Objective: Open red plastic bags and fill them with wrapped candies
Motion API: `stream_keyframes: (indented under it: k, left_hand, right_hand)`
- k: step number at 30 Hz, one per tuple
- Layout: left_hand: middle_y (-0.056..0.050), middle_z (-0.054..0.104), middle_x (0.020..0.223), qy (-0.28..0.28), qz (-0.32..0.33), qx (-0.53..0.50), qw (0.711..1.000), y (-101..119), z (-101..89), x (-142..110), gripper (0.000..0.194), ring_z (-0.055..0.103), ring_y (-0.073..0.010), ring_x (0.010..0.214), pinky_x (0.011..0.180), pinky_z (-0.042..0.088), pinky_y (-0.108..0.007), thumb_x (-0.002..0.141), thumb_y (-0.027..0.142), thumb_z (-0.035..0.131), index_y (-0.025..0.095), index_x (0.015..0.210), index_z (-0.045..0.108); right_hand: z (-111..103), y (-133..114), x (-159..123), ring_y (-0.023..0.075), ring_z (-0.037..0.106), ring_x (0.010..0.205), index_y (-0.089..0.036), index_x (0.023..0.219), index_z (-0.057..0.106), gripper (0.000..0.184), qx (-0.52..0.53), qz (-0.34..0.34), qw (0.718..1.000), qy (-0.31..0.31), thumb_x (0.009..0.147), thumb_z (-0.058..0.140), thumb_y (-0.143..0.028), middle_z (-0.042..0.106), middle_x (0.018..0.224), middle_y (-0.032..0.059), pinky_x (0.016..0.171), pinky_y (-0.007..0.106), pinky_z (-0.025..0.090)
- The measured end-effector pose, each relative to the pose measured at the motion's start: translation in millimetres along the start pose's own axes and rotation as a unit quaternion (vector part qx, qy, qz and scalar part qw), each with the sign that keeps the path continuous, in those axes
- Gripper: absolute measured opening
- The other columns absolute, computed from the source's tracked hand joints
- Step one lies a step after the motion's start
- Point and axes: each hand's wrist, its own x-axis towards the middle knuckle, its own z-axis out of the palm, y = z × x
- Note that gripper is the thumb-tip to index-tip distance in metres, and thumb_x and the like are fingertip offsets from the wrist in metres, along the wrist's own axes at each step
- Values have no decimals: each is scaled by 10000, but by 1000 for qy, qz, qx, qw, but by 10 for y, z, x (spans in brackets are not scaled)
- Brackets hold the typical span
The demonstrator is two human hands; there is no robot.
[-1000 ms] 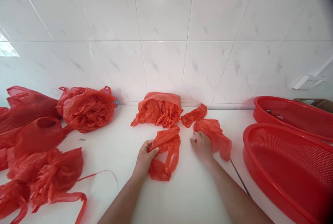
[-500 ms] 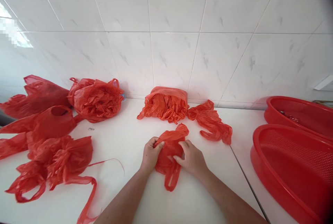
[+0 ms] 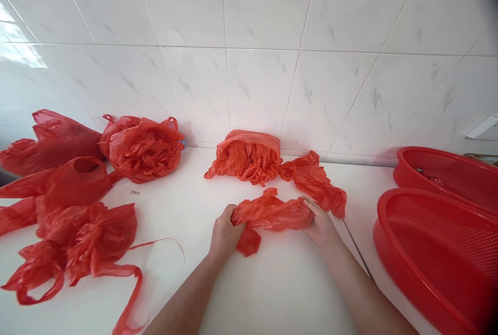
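A thin red plastic bag (image 3: pixel 272 214) is stretched sideways between my two hands, just above the white table. My left hand (image 3: pixel 225 234) is closed on its left end, and a short flap of the bag hangs below those fingers. At the other end my right hand (image 3: pixel 319 222) grips the bag, its fingers partly hidden behind the plastic. Beyond my hands, a red bag stuffed with crumpled bags (image 3: pixel 249 157) lies against the wall. Another crumpled red bag (image 3: pixel 317 182) lies to its right, close to my right hand.
On the left lie several red plastic bags (image 3: pixel 89 236), with a round bundle of them (image 3: pixel 143 148) behind. Two red plastic baskets, one nearer (image 3: pixel 392 241) and one farther (image 3: pixel 400 169), stand at the right. A seam (image 3: pixel 356 247) runs along the white table (image 3: pixel 272 293). White tiles cover the wall.
My right hand has moved right and turned, drawing the bag out sideways. The handle loop that hung down between my hands no longer shows. My left hand has stayed nearly in place.
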Motion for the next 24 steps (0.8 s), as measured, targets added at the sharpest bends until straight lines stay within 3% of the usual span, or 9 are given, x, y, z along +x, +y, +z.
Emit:
stream_keyframes:
  k: [7, 10, 12, 13, 15, 16, 18, 21, 24]
  left_hand:
    - [14, 586, 755, 118, -3, -30, 993, -17, -193, 106, 155, 510, -137, 610, 528, 391, -228, 711, 198, 478, 243, 847, 539]
    - [8, 572, 816, 133, 39, -41, 990, -3, -201, 118, 106, 513, -141, 714, 630, 407, -234, 684, 172, 495, 229, 764, 534]
    - [6, 573, 790, 105, 40, -50, 992, -6, -161, 106, 63, 510, -141, 708, 637, 402, -238, 682, 179, 505, 218, 715, 542]
    - [8, 570, 752, 85, 33, -57, 994, -13, -132, 95, 37, 506, -139, 673, 611, 396, -238, 689, 196, 510, 213, 696, 542]
    - [18, 544, 659, 46, 15, -77, 996, -28, -66, 66, 58, 480, -128, 582, 537, 366, -233, 709, 236, 516, 203, 663, 530]
    - [24, 522, 620, 28, 8, -87, 996, -31, -36, 49, 94, 464, -123, 550, 512, 348, -229, 722, 255, 516, 199, 647, 517]
    - [30, 487, 580, -8, 3, -107, 994, -19, 6, 14, 175, 437, -113, 526, 496, 325, -223, 755, 303, 511, 191, 622, 492]
    - [20, 481, 594, -85, 9, -159, 984, 47, 17, -48, 284, 421, -107, 542, 523, 336, -223, 808, 399, 488, 176, 631, 490]
    - [21, 469, 594, -175, 1, -224, 959, 128, -3, -141, 339, 398, -97, 544, 537, 331, -216, 821, 458, 507, 165, 652, 488]
  right_hand:
    - [-165, -261, -70, 107, 508, 549, -200, 723, 518, 253, 7, 94, 991, -94, 682, 684, -387, 542, 672, -28, 503, 222, 402]
    - [-204, -364, -85, 139, 551, 618, -208, 769, 532, 229, -78, 83, 990, -79, 734, 621, -417, 581, 753, -8, 547, 254, 434]
    - [-172, -438, -161, 200, 593, 772, -217, 877, 569, 235, -195, -12, 981, 23, 748, 590, -413, 613, 896, 35, 654, 322, 477]
    - [-133, -471, -228, 232, 588, 878, -221, 936, 581, 255, -258, -90, 958, 88, 751, 583, -396, 612, 979, 56, 735, 363, 479]
    - [-8, -513, -418, 261, 550, 1009, -230, 1002, 587, 259, -349, -267, 881, 174, 764, 575, -330, 600, 1057, 78, 859, 412, 442]
    - [74, -515, -528, 254, 551, 1002, -234, 998, 589, 228, -372, -340, 848, 166, 779, 565, -289, 608, 1031, 78, 869, 409, 437]
    - [255, -470, -728, 213, 586, 852, -244, 947, 592, 149, -389, -405, 826, 49, 821, 519, -211, 629, 885, 53, 770, 359, 468]
    - [486, -311, -850, 164, 584, 709, -242, 894, 596, 196, -414, -333, 834, -150, 886, 415, -167, 629, 778, 22, 644, 292, 469]
    - [562, -145, -717, 175, 596, 756, -231, 922, 591, 213, -404, -274, 857, -164, 913, 379, -211, 642, 828, 29, 689, 306, 483]
